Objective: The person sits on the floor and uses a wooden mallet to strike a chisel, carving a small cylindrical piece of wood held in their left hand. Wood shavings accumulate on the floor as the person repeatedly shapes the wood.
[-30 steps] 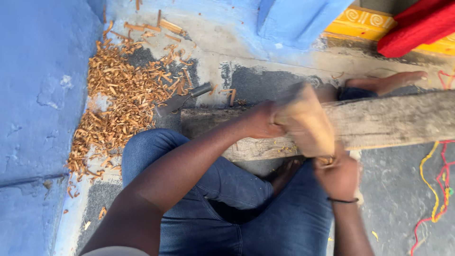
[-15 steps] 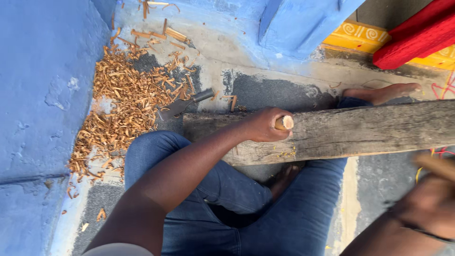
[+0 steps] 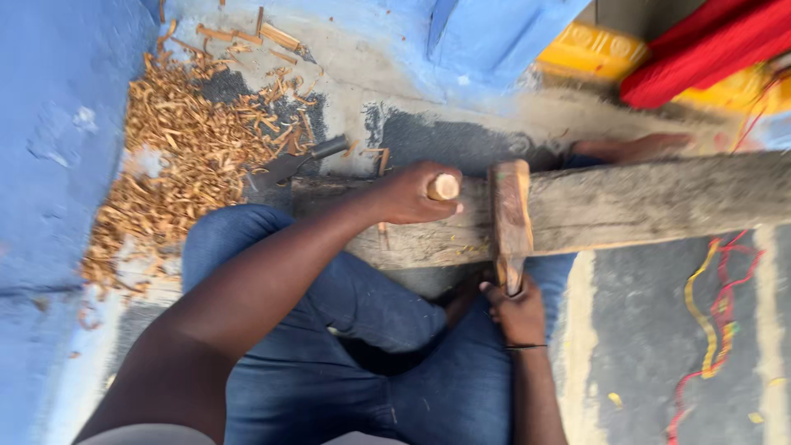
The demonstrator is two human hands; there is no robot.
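Observation:
A long weathered wooden beam (image 3: 643, 206) lies across my lap, over my blue jeans (image 3: 346, 346). My left hand (image 3: 412, 194) is closed around a chisel with a round pale wooden handle end (image 3: 445, 187), held upright on the beam's top. My right hand (image 3: 515, 309) grips the handle of a wooden mallet (image 3: 511, 214), whose flat head rests across the beam just right of the chisel.
A pile of brown wood chips (image 3: 181, 156) covers the floor at the left beside a blue wall (image 3: 49, 165). A dark metal tool (image 3: 301, 161) lies near the chips. A bare foot (image 3: 634, 148) shows behind the beam. Yellow and red things (image 3: 676, 58) sit at the top right; coloured string (image 3: 717, 313) lies on the right.
The mallet was against the chisel, then my right hand swung it away to the lower right. Now it is back across the beam, next to the chisel. My left hand stayed put.

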